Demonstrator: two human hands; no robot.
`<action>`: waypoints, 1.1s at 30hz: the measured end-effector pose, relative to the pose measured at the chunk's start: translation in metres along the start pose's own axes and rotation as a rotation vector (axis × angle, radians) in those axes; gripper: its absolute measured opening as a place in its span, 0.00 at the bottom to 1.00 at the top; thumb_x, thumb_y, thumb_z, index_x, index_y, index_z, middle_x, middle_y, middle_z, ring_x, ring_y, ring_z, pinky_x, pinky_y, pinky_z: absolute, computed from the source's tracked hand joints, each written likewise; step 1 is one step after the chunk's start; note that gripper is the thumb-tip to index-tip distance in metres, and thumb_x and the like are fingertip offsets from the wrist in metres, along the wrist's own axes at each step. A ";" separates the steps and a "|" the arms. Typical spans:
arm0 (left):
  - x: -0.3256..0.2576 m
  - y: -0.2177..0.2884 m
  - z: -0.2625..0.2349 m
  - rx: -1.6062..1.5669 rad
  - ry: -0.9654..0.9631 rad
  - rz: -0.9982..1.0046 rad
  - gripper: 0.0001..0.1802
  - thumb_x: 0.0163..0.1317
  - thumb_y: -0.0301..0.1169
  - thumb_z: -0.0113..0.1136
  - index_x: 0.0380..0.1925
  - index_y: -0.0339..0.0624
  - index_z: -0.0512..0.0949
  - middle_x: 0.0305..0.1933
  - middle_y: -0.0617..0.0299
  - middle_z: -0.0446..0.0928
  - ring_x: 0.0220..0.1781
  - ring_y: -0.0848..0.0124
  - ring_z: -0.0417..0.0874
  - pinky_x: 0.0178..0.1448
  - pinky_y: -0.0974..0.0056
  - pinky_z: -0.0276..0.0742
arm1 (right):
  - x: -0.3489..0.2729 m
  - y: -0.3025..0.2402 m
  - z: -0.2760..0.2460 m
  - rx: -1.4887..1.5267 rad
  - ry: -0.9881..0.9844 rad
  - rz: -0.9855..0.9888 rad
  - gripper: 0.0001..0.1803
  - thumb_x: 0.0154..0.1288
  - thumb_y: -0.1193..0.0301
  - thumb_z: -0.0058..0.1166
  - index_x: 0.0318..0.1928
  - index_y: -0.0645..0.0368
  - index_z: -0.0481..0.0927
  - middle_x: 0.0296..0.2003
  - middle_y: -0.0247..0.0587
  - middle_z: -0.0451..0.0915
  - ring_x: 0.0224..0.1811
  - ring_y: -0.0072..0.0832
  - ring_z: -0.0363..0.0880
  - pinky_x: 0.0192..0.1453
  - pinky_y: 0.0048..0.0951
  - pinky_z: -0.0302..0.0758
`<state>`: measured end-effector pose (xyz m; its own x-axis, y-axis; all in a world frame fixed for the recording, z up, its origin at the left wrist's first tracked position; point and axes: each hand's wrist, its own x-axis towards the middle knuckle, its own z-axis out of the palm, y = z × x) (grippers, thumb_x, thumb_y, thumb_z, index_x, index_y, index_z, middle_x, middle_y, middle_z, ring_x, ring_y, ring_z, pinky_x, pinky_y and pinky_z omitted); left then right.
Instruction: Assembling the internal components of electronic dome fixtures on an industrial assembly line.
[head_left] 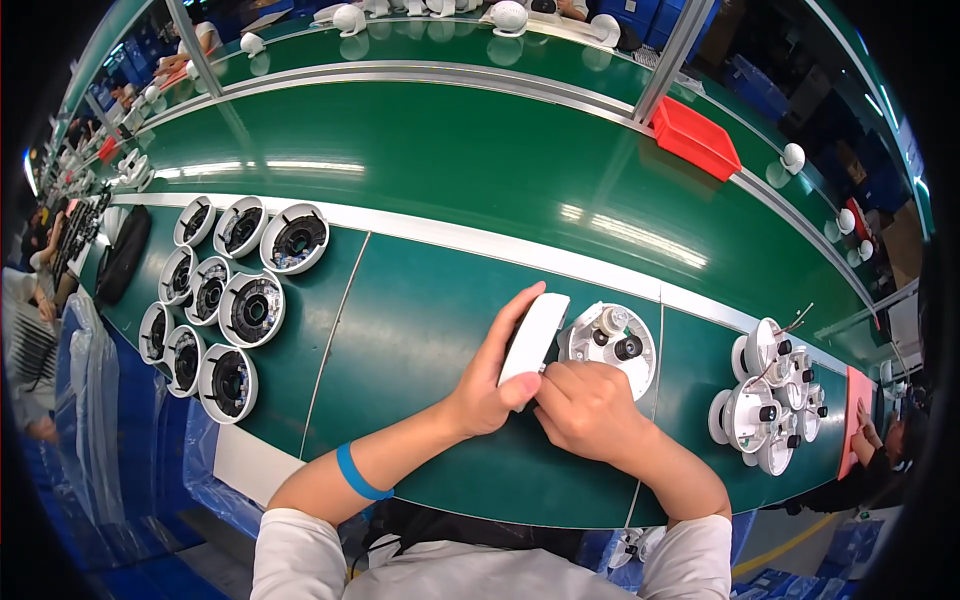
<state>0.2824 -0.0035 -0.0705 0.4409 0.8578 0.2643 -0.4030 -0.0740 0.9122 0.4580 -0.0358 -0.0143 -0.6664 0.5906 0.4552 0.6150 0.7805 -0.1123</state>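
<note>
My left hand (483, 388) grips a white round housing (532, 342) above the green bench, tipped on its edge with its outer wall facing left. Against the housing's lower right side, my right hand (592, 408) is closed, fingers curled together; whatever they hold is hidden. Just beyond the right hand lies a white camera base (640, 372) carrying a dark lens and a small round white part. The inside of the held housing faces away and does not show.
Several white ring housings (251, 308) with black insides stand in rows at the left. White camera assemblies (752, 414) with lenses and loose wires cluster at the right. Beyond a metal rail, a green conveyor belt (400, 140) runs across. A red tray (696, 138) sits at its far edge.
</note>
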 end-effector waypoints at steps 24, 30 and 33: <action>0.013 -0.007 0.007 -0.350 0.053 -0.153 0.44 0.77 0.43 0.55 0.84 0.45 0.45 0.73 0.55 0.69 0.71 0.69 0.71 0.73 0.63 0.66 | -0.006 0.010 -0.003 0.125 0.057 0.119 0.13 0.51 0.76 0.65 0.40 0.62 0.83 0.33 0.36 0.77 0.36 0.32 0.83 0.30 0.33 0.80; 0.015 -0.014 0.006 -0.125 0.057 -0.117 0.42 0.76 0.41 0.55 0.83 0.45 0.50 0.67 0.59 0.73 0.59 0.73 0.74 0.68 0.67 0.69 | -0.008 0.016 -0.004 -0.215 0.029 -0.119 0.10 0.49 0.72 0.60 0.35 0.59 0.81 0.29 0.34 0.73 0.33 0.26 0.79 0.27 0.26 0.75; 0.014 -0.013 0.006 -0.124 0.029 -0.147 0.40 0.76 0.41 0.55 0.83 0.46 0.53 0.63 0.60 0.74 0.53 0.76 0.73 0.64 0.68 0.69 | -0.009 0.018 0.001 -0.191 0.035 -0.110 0.09 0.48 0.71 0.59 0.33 0.58 0.80 0.27 0.33 0.70 0.30 0.25 0.76 0.26 0.27 0.73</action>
<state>0.2987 0.0061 -0.0773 0.4798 0.8690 0.1208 -0.4324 0.1144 0.8944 0.4751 -0.0266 -0.0213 -0.7208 0.4936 0.4866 0.6102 0.7849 0.1078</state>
